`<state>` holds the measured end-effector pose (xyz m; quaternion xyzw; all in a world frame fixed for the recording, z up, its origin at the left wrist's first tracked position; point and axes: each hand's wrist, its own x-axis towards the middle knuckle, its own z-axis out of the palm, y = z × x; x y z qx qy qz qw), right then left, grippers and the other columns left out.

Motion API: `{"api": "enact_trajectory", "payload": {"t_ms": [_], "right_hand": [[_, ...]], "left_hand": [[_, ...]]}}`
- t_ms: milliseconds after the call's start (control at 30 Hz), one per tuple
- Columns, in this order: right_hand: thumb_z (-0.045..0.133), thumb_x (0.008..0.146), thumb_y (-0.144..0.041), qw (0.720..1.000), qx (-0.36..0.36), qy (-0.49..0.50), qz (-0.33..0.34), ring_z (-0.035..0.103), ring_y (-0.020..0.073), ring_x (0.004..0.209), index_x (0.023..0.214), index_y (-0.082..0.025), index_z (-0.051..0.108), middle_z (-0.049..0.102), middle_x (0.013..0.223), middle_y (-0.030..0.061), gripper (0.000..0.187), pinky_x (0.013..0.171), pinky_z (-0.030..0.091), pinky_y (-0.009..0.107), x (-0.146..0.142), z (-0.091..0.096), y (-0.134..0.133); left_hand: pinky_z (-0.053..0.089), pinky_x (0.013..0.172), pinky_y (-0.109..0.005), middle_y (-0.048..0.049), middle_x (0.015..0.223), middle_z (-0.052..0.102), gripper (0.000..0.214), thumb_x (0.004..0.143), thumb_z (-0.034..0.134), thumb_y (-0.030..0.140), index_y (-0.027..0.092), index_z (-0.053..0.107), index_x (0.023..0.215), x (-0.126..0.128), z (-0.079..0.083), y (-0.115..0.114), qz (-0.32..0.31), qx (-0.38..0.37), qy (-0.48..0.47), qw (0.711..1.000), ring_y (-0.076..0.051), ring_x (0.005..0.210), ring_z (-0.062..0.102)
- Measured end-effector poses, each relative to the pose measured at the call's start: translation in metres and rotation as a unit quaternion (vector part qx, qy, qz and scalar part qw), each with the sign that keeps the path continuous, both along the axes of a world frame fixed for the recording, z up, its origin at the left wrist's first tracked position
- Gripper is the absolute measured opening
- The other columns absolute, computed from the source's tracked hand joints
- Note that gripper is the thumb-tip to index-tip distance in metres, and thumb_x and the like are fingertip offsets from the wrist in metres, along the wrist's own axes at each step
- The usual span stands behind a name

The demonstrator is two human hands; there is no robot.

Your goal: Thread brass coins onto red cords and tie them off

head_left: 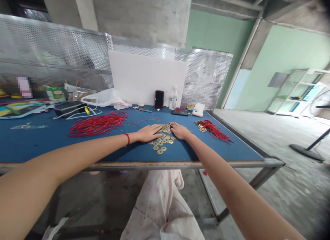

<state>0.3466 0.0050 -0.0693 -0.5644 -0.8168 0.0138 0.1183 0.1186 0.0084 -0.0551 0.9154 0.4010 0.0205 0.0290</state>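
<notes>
My left hand (pixel 148 133) and my right hand (pixel 179 131) lie flat on the blue tabletop (pixel 51 147), fingertips at opposite sides of a spread of brass cash coins with square holes (pixel 163 138). Neither hand visibly holds anything. A red thread bracelet (pixel 126 139) circles my left wrist. A loose bundle of red cord (pixel 98 123) lies left of my left hand. Right of my right hand, a red tassel cord with small brass pieces (pixel 212 130) rests on the table.
A black phone (pixel 159 99) and a water bottle (pixel 173 98) stand against a white board (pixel 146 78) at the table's back. Cables, a white plastic bag (pixel 103 98) and packets lie back left. Perforated metal screening (pixel 206 78) rises behind. The table's front edge (pixel 180 165) runs above my lap.
</notes>
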Motion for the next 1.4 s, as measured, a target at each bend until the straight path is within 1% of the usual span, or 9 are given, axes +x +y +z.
{"api": "enact_trajectory", "payload": {"t_ms": [167,333,500,667,833,900,1000,1100,1400], "right_hand": [[0.026,0.094,-0.035,0.999,0.007,0.012,0.044,0.036,0.0218,0.131,0.136,-0.019,0.040,0.037,0.145,0.0088,0.047,0.107,0.028,0.041,-0.004,0.002,-0.014],[0.035,0.090,-0.023,0.993,0.032,0.054,0.103,0.048,0.0169,0.116,0.126,-0.019,0.049,0.051,0.129,0.0073,0.039,0.100,0.034,0.030,-0.005,0.005,-0.026],[0.035,0.086,-0.018,0.991,0.097,0.086,-0.029,0.046,0.0205,0.116,0.129,-0.018,0.046,0.054,0.124,0.0086,0.044,0.101,0.032,0.031,-0.002,0.010,-0.032],[0.030,0.091,-0.030,0.980,0.139,0.060,-0.131,0.035,0.0216,0.130,0.138,-0.011,0.037,0.042,0.140,0.0131,0.051,0.109,0.022,0.033,-0.004,0.012,-0.040],[0.024,0.092,-0.055,0.988,-0.004,0.006,-0.153,0.015,0.0241,0.142,0.146,-0.011,0.024,0.020,0.153,0.0113,0.070,0.113,0.013,0.043,0.040,0.008,-0.048],[0.019,0.092,-0.058,0.987,-0.067,-0.013,-0.145,0.017,0.0233,0.142,0.146,-0.010,0.024,0.021,0.153,0.0121,0.072,0.114,0.013,0.041,0.069,0.005,-0.050],[0.018,0.093,-0.055,0.991,-0.089,-0.042,-0.096,0.013,0.0206,0.143,0.148,-0.009,0.019,0.018,0.154,0.0110,0.071,0.115,0.010,0.036,0.096,0.003,-0.051],[0.016,0.094,-0.053,0.991,-0.085,-0.049,-0.094,0.012,0.0217,0.143,0.148,-0.007,0.018,0.015,0.154,0.0111,0.071,0.115,0.011,0.039,0.088,0.004,-0.052],[0.018,0.092,-0.055,0.996,-0.061,0.007,-0.058,0.015,0.0243,0.142,0.146,-0.009,0.023,0.019,0.153,0.0144,0.071,0.113,0.014,0.045,0.017,0.006,-0.046]], "left_hand": [[0.015,0.112,-0.036,-0.0077,0.154,0.020,0.072,0.089,0.020,0.062,0.019,0.026,0.146,0.001,-0.005,0.030,0.035,0.019,0.000,0.999,-0.022,0.142,0.016],[0.015,0.112,-0.041,-0.0040,0.155,0.018,0.066,0.090,0.017,0.059,0.025,0.025,0.146,0.005,-0.007,0.041,0.062,0.007,-0.008,0.998,-0.022,0.142,0.015],[0.013,0.113,-0.036,-0.0038,0.154,0.021,0.063,0.092,0.016,0.055,0.024,0.031,0.144,0.008,0.001,0.027,0.024,-0.017,-0.027,0.999,-0.018,0.141,0.017],[0.006,0.114,-0.037,-0.0002,0.155,0.016,0.067,0.090,0.021,0.061,0.027,0.020,0.148,0.005,0.015,-0.017,-0.031,-0.092,-0.040,0.995,-0.020,0.143,0.010],[0.009,0.114,-0.035,0.0040,0.155,0.012,0.071,0.084,0.035,0.066,0.038,0.018,0.147,-0.046,0.018,-0.052,-0.067,-0.083,-0.010,0.994,-0.021,0.143,0.007],[0.009,0.113,-0.037,0.0017,0.155,0.010,0.073,0.084,0.032,0.068,0.035,0.015,0.147,-0.072,0.016,-0.051,-0.021,-0.069,0.010,0.997,-0.022,0.143,0.006],[0.009,0.113,-0.038,-0.0035,0.156,0.006,0.080,0.084,0.026,0.069,0.027,0.010,0.149,-0.092,0.012,-0.041,0.050,-0.056,0.042,0.996,-0.023,0.143,0.006],[0.005,0.113,-0.039,-0.0030,0.156,0.005,0.076,0.086,0.020,0.068,0.026,0.011,0.149,-0.076,0.008,-0.032,0.045,-0.043,0.046,0.997,-0.023,0.143,0.005],[0.012,0.112,-0.042,-0.0107,0.155,0.014,0.082,0.086,0.021,0.067,0.016,0.014,0.149,0.019,0.002,-0.017,-0.028,-0.021,-0.006,0.999,-0.025,0.142,0.013]]}}
